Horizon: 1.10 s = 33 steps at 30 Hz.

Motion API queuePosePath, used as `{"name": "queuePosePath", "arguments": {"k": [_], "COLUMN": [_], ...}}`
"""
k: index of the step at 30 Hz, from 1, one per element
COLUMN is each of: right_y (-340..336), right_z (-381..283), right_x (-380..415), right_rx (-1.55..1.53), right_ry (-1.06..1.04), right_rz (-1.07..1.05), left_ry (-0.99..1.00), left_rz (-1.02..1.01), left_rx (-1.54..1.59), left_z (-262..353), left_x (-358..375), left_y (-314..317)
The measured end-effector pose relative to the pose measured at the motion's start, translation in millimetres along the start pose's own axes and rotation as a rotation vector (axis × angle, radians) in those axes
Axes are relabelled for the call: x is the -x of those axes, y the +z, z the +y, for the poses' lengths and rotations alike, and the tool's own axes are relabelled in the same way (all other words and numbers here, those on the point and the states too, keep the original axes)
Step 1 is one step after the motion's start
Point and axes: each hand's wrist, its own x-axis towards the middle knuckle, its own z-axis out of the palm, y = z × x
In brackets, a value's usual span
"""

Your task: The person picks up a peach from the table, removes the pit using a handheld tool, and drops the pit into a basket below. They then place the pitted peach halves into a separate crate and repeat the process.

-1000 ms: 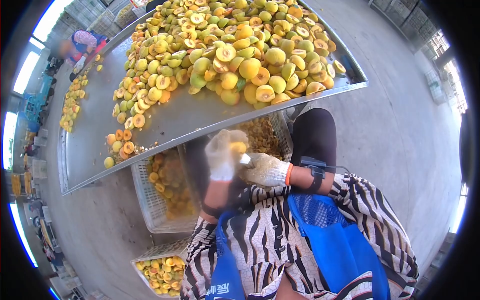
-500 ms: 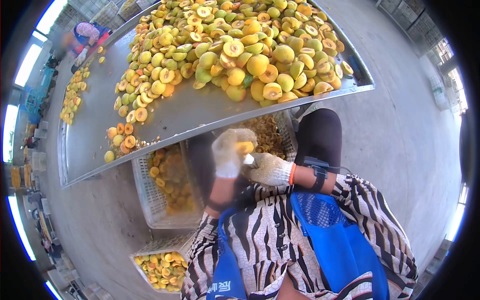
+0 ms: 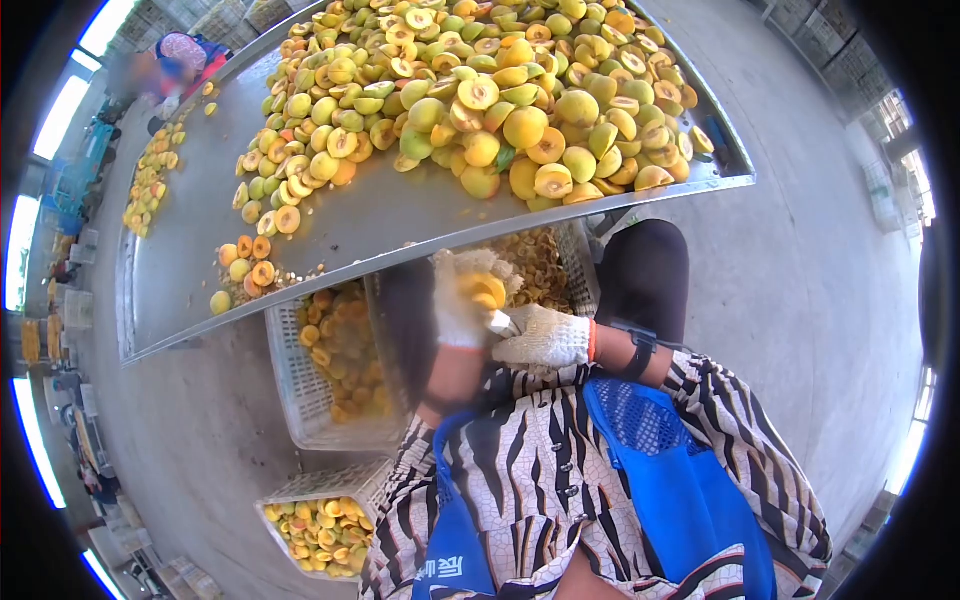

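Note:
Below the table's front edge, my left hand (image 3: 466,296), in a pale knit glove and blurred, holds a yellow-orange fruit piece (image 3: 487,292). Close beside it on the right, my gloved right hand (image 3: 544,337) is closed around a small tool with a white part (image 3: 501,322) that points at the fruit. The blade end cannot be made out. Above both hands, a large pile of halved yellow-green fruit (image 3: 480,95) lies on the metal table (image 3: 390,215). Under my hands sits a crate of brownish fruit scraps (image 3: 540,265).
A white crate of fruit pieces (image 3: 285,370) stands left of my legs, and another crate with halves (image 3: 290,490) is below it. A person (image 3: 185,55) is at the table's far left end, near a smaller row of fruit (image 3: 150,185). Concrete floor (image 3: 790,260) lies to the right.
Both hands stay close together, with the fruit piece in my left hand turned and slightly lower. The view has shifted slightly. The person at the far left has changed posture.

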Motion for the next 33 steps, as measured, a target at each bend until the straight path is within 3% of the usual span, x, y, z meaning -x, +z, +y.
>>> {"name": "queuePosePath", "arguments": {"k": [1,3,5,7,8,9,10,12,15,16,18,19,20,21,24,30,32,33], "right_y": [3,8,3,-13,-20,-21,-21,-21,-20,-20,-20,-19,-19,-20,-24,-27,-26,-25], "right_z": [3,3,-15,-40,-46,-34,-19,-9,-3,-6,-17,-7,-4,-1,13,37,34,32], "right_x": [-2,-2,7,12,11,12,5,0,-10,-12,-8,-10,-11,-13,-21,-26,-27,-27], "right_rx": [0.153,0.228,0.378,0.457,0.491,0.316,0.228,0.023,0.012,-0.027,-0.211,-0.240,-0.201,-0.162,-0.051,0.046,0.022,0.012], "right_ry": [-0.135,-0.118,-0.111,0.120,0.237,0.142,0.065,0.130,0.108,0.126,0.240,0.159,0.155,0.150,0.181,0.149,0.162,0.167], "right_rz": [0.059,0.184,0.381,0.257,0.194,0.214,0.208,0.209,0.213,0.213,0.213,0.229,0.247,0.264,0.307,0.377,0.347,0.334], "left_ry": [-0.006,-0.014,0.075,0.332,0.503,0.858,0.867,1.002,0.961,0.867,0.739,0.622,0.504,0.353,0.186,0.187,0.298,0.330], "left_rz": [0.019,0.053,-0.092,0.076,0.096,0.460,0.563,0.853,0.626,0.509,0.416,0.346,0.376,0.348,0.342,0.178,0.151,0.168], "left_rx": [0.057,0.174,0.414,0.370,0.230,-0.444,-0.483,-1.292,-1.195,-1.041,-1.156,-1.000,-1.093,-0.940,-0.942,-1.237,-1.709,-1.677], "left_z": [8,25,49,85,104,118,138,157,162,158,152,148,149,148,151,151,143,135], "left_x": [5,14,14,17,20,17,18,20,-10,-27,-73,-102,-122,-139,-189,-195,-200,-197], "left_y": [6,16,2,-24,-38,-54,-58,-63,-53,-41,-29,-30,-19,-7,5,13,0,-4]}}
